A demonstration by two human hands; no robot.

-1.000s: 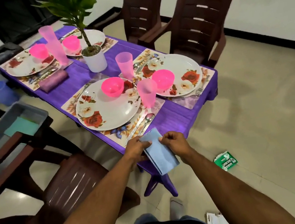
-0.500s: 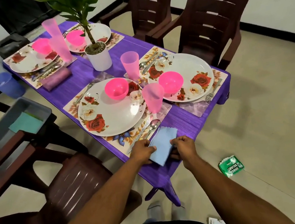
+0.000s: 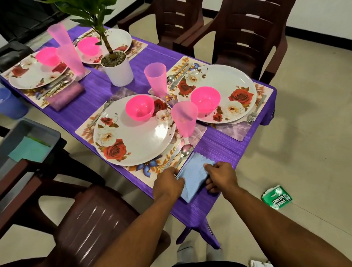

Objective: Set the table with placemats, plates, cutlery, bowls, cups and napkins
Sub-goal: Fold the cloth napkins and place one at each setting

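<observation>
A folded light-blue napkin lies flat on the purple table at its near edge, beside the spoon and knife of the nearest setting. My left hand pinches the napkin's left edge and my right hand pinches its right edge. The nearest flowered plate carries a pink bowl, with a pink cup at its right. A second plate with a bowl sits further right. Two more settings stand at the far end, one with a purple napkin.
A potted plant stands mid-table. Brown chairs flank the far side, and another is near left. A grey bin holding a teal cloth sits at left. A green packet lies on the floor.
The napkin went from being held up off the table edge to lying flat on the table beside the cutlery. Both hands moved forward with it and stay at its edges.
</observation>
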